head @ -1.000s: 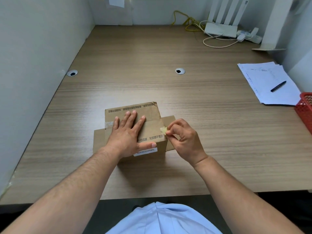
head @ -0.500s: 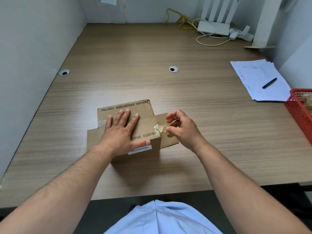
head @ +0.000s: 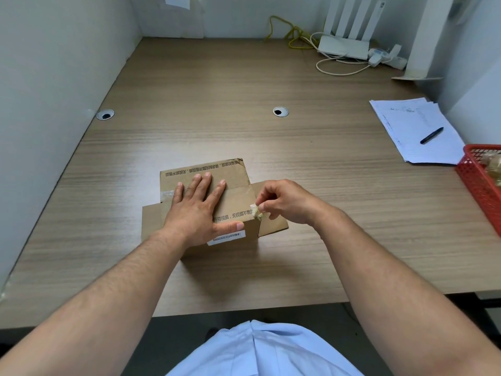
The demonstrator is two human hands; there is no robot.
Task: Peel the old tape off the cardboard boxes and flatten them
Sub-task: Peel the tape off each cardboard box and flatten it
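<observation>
Left hand presses flat on cardboard box, right hand pinches tape; red basket holds tan wads.

Wooden desk between pale partition walls, with one round cable hole near the left wall and another mid-desk. Far right: white router with upright antennas, beside looping white cable and tangled yellow cable. Right side: stack of papers with black pen on top, red basket just beside.

The red basket is cut by the right edge; writing on the papers is illegible.
</observation>
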